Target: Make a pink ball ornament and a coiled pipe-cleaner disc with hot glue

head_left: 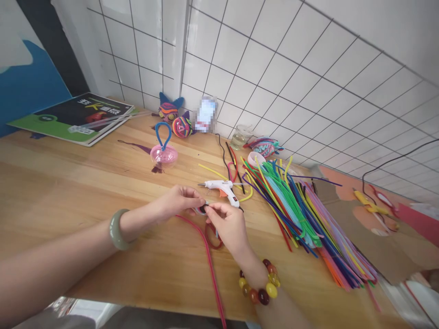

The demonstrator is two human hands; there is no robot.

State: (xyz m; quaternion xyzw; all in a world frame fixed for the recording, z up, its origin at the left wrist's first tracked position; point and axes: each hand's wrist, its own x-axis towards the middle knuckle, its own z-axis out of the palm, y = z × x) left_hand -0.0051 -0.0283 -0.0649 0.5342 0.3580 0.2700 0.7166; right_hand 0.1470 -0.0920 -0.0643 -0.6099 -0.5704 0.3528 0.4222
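Above the wooden table, my left hand [183,201] and my right hand [229,225] are closed in pinches on a small round piece [202,209], dark with a pale rim. It may be coiled pipe cleaner, but fingers cover much of it. A long pinkish-red pipe cleaner [208,256] runs from beside my left hand to the front table edge. Partly under my right hand lies a pair of red-handled scissors [213,240]. Just behind the hands, a white glue gun [221,186] with an orange trigger lies on its side, nozzle pointing left.
Bundles of coloured pipe cleaners [291,201] spread across the right. Behind stand a pink ornament with a blue loop [164,153], striped fish-like crafts [181,126], a phone [206,114] and a glass cup [240,137]. A book [75,119] lies left, a yellow glue gun [372,203] right.
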